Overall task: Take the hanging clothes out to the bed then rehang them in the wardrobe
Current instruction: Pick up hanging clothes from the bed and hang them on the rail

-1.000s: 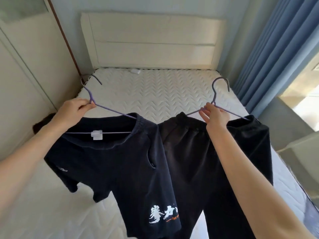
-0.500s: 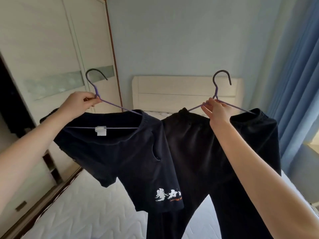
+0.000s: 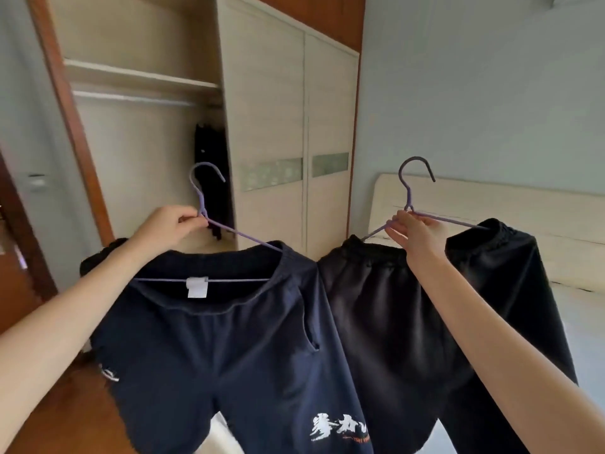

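Note:
My left hand [image 3: 168,224] grips the neck of a purple hanger [image 3: 204,191] that carries navy shorts [image 3: 229,348] with white lettering near the hem. My right hand [image 3: 415,232] grips a second purple hanger [image 3: 412,178] holding black trousers [image 3: 393,322]. Both garments hang in the air in front of me, side by side. Behind the left hanger the wardrobe [image 3: 144,136] stands open, with a hanging rail [image 3: 131,98] under a shelf and a dark garment [image 3: 211,178] hanging at its right end.
Pale sliding wardrobe doors [image 3: 288,142] stand right of the opening. The bed's headboard [image 3: 523,204] and mattress [image 3: 576,316] lie at the right, behind the trousers. A brown door frame [image 3: 65,103] runs down the left, above wooden floor [image 3: 65,414].
The view has swung left from the bed toward the open wardrobe. Both hands keep hold of their hangers and have lifted the clothes off the mattress.

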